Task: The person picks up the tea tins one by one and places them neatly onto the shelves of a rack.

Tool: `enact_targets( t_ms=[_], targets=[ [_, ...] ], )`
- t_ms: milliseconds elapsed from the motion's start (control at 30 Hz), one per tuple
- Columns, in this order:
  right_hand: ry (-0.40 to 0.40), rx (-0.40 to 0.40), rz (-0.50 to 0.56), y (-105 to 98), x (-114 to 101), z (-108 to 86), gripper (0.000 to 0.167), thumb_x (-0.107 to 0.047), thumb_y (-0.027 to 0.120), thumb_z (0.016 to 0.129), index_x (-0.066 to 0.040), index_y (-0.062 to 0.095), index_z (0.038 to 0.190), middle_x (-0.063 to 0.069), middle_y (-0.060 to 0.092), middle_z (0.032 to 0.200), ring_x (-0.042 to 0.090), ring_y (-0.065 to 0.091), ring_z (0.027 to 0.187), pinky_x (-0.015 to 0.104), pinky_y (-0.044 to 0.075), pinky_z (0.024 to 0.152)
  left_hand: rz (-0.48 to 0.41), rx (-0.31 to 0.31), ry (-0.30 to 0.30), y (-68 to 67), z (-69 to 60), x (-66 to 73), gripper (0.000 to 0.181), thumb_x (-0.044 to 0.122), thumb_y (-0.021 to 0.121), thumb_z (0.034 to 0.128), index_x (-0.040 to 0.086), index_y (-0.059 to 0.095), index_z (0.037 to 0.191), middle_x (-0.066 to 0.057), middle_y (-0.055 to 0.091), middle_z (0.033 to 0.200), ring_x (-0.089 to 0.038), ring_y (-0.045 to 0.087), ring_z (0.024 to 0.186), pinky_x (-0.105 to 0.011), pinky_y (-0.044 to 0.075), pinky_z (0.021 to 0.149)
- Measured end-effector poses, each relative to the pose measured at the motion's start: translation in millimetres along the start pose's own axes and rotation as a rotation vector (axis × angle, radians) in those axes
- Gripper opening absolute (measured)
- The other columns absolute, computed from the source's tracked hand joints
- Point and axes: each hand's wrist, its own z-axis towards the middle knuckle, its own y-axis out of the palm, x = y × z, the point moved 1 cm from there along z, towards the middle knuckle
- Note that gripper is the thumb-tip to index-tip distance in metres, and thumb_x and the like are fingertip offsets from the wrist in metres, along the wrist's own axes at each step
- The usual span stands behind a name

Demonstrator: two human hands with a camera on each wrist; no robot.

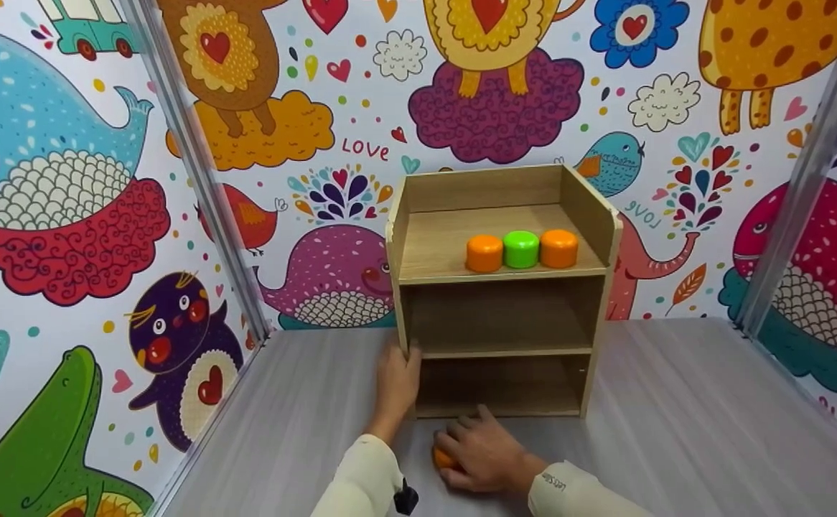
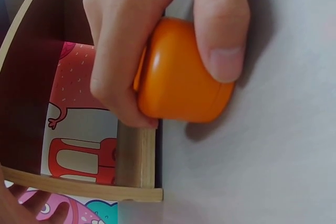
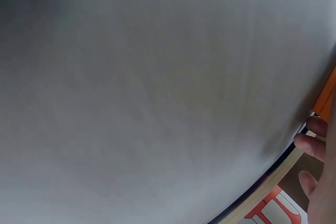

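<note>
A small wooden shelf unit [image 1: 501,353] stands on the table. My left hand [image 1: 397,384] holds its left side panel near the bottom; the left wrist view shows fingers [image 2: 39,203] outside the panel. In front of the lowest tier, my right hand [image 1: 487,452] grips an orange rounded cylinder [image 1: 444,458] at the tabletop. The left wrist view shows this cylinder [image 2: 181,80] clearly, between thumb and fingers. Only a sliver of it [image 3: 327,95] enters the right wrist view. On the top tier an orange cylinder [image 1: 484,253], a green one [image 1: 521,250] and another orange one [image 1: 558,249] stand in a row.
The grey table [image 1: 691,424] extends to both sides of the shelf. Cartoon-printed walls [image 1: 354,179] enclose the back and sides, with metal posts [image 1: 199,172] at the corners. The shelf's top tier has raised side and back boards.
</note>
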Motion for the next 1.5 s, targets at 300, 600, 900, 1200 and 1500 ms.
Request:
enact_targets(
  t_ms=[300, 600, 900, 1200, 1500],
  targets=[
    [0.004, 0.002, -0.003, 2.7, -3.6, -0.4, 0.042, -0.061, 0.043, 0.1, -0.026, 0.057, 0.119, -0.003, 0.065, 0.105, 0.016, 0.062, 0.093, 0.05, 0.047, 0.084, 0.031, 0.01, 0.001, -0.3, -1.5, -1.7, 0.028, 0.026, 0.057, 0.1022, 0.011, 0.048, 0.08, 0.002, 0.042, 0.07, -0.012, 0.039, 0.059, -0.028, 0.034, 0.054],
    [0.017, 0.033, 0.002, 2.2, -8.0, -4.0, 0.041, -0.057, 0.045, 0.101, -0.023, 0.057, 0.121, -0.002, 0.065, 0.1, 0.018, 0.062, 0.091, 0.049, 0.046, 0.081, 0.022, 0.014, 0.004, -0.8, -3.3, -2.9, 0.032, 0.027, 0.056, 0.1032, 0.012, 0.048, 0.076, 0.002, 0.042, 0.07, -0.011, 0.038, 0.059, -0.028, 0.034, 0.054],
    [0.066, 0.011, 0.055, 0.7, -7.3, -10.2, 0.042, -0.058, 0.045, 0.101, -0.023, 0.058, 0.121, -0.003, 0.065, 0.099, 0.018, 0.062, 0.09, 0.049, 0.045, 0.081, 0.01, 0.019, -0.004, 1.2, -4.2, -3.0, 0.034, 0.027, 0.057, 0.1026, 0.013, 0.048, 0.073, 0.003, 0.041, 0.068, -0.011, 0.037, 0.057, -0.027, 0.034, 0.052],
    [0.058, -0.004, 0.017, -10.9, 4.0, -12.9, 0.044, -0.059, 0.046, 0.101, -0.022, 0.058, 0.12, -0.002, 0.063, 0.098, 0.016, 0.06, 0.086, 0.05, 0.046, 0.08, 0.013, -0.004, 0.001, 0.4, -3.4, -0.5, 0.033, 0.028, 0.056, 0.1031, 0.012, 0.048, 0.076, 0.002, 0.041, 0.071, -0.011, 0.039, 0.06, -0.028, 0.035, 0.054],
    [0.036, 0.077, 0.018, -31.3, 8.7, -14.6, 0.039, -0.056, 0.053, 0.099, -0.021, 0.059, 0.116, -0.004, 0.062, 0.093, 0.014, 0.059, 0.079, 0.046, 0.043, 0.073, 0.025, 0.016, 0.0, -0.8, 0.3, 1.4, 0.032, 0.026, 0.057, 0.1013, 0.011, 0.049, 0.075, 0.002, 0.041, 0.07, -0.012, 0.039, 0.061, -0.029, 0.035, 0.055]
  ],
)
